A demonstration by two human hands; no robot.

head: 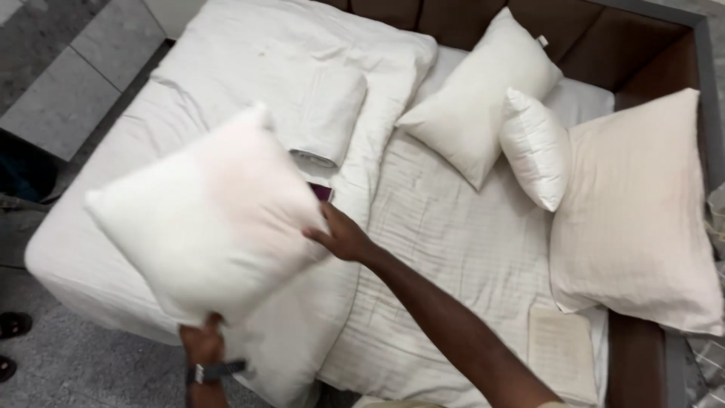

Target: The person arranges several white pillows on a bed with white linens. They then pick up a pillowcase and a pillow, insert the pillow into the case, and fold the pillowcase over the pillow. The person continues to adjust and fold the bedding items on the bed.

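A square white pillow (204,219) is held up over the left side of the bed, blurred by motion. My left hand (202,341), with a watch on the wrist, grips its lower corner. My right hand (343,236) presses flat against the pillow's right edge with the fingers on its surface. Below the pillow lies a white duvet (287,68) that is folded over on the bed.
Three more pillows lie toward the headboard: a large white one (483,94), a small one (538,147) and a big cream one (642,215). A folded white cloth (328,113) rests on the duvet. The brown headboard (604,45) frames the bed. Grey floor (60,83) at left.
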